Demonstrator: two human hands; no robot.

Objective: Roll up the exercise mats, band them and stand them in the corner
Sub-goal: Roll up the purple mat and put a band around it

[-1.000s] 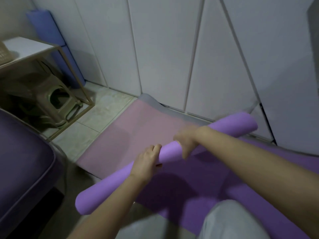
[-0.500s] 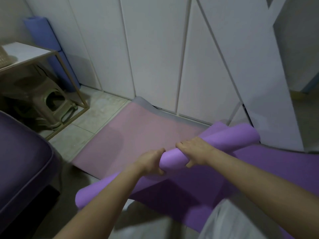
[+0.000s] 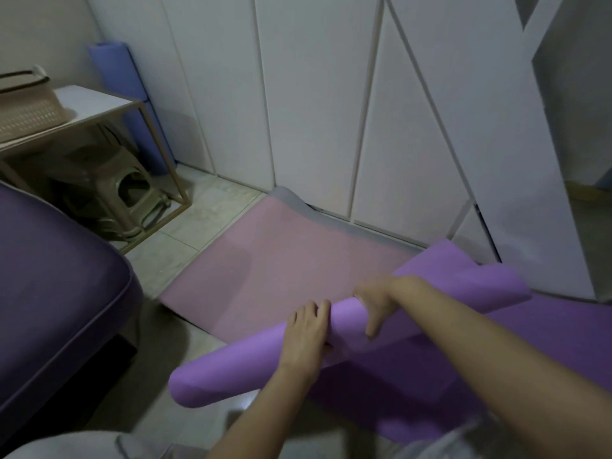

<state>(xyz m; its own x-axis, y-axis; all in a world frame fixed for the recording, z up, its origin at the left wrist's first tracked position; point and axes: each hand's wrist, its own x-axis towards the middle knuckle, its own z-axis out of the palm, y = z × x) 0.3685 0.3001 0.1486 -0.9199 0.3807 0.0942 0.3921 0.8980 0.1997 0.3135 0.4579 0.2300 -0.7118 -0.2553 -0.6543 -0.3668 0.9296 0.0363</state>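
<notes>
A purple mat [image 3: 231, 372] is partly rolled into a long tube that runs from lower left to upper right, and its flat part spreads to the right. My left hand [image 3: 306, 336] lies over the roll near its middle, fingers curled on it. My right hand [image 3: 377, 301] grips the roll just to the right, thumb hanging down the near side. The roll's right end looks looser, with a flap lifted. A pink mat [image 3: 281, 266] lies flat on the floor beyond it. A blue rolled mat [image 3: 129, 104] stands upright in the far left corner.
White cupboard doors [image 3: 314, 111] line the back wall. A metal-framed side table [image 3: 96, 107] holding a beige basket [image 3: 26, 107] stands at the left, with a plastic stool [image 3: 116, 190] under it. A dark purple sofa [image 3: 49, 293] fills the left foreground. Tiled floor [image 3: 198, 220] shows between them.
The roll has turned further toward the cupboards. Both hands shifted their hold on it, and the right end has loosened with a flap lifting. The view has tilted slightly left.
</notes>
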